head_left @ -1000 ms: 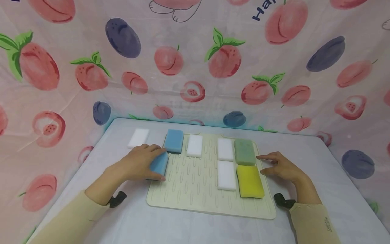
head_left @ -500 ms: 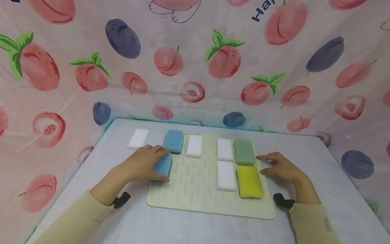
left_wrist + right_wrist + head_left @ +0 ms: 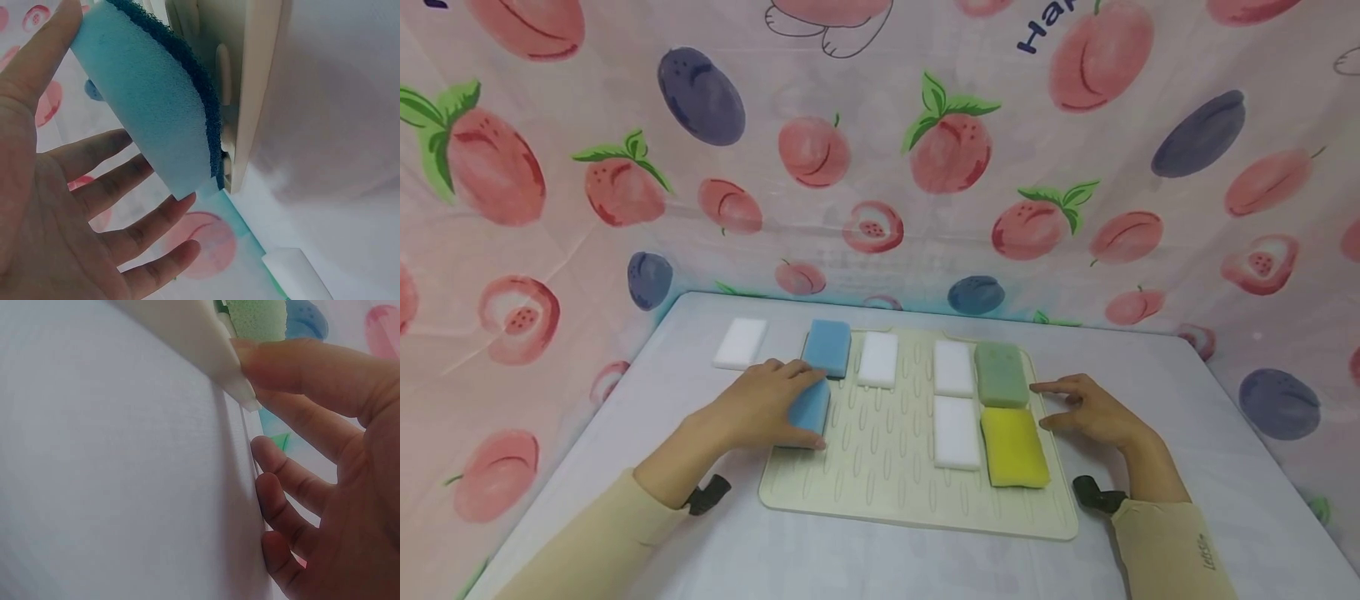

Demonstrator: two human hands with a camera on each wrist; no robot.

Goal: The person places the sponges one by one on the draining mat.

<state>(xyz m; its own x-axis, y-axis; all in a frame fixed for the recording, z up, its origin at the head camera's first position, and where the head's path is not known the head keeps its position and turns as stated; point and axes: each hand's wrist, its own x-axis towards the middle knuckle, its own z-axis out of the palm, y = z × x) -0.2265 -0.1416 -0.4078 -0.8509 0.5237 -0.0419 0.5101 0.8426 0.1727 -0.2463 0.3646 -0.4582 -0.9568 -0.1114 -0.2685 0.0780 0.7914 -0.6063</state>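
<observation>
My left hand [image 3: 756, 410] holds a blue sponge [image 3: 811, 410] between thumb and fingers at the left edge of a cream ribbed mat [image 3: 880, 467]. In the left wrist view that sponge [image 3: 140, 100] shows a dark scouring layer facing the mat, and the thumb is at its near end. Part of it is hidden under the hand in the head view. At the mat's right edge rests my right hand [image 3: 1093, 414], index finger and thumb extended to the rim beside a green sponge [image 3: 1002, 375] and a yellow sponge [image 3: 1015, 447].
Another blue sponge [image 3: 829, 348] lies at the mat's back left corner, next to a white sponge block [image 3: 878, 360]. Two more white blocks, one of them farther back [image 3: 955, 367], line the green and yellow sponges. A white block [image 3: 741, 343] lies off the mat at the left.
My left hand has slid a short way to the right with the blue sponge, farther onto the mat. The right hand stays in place.
</observation>
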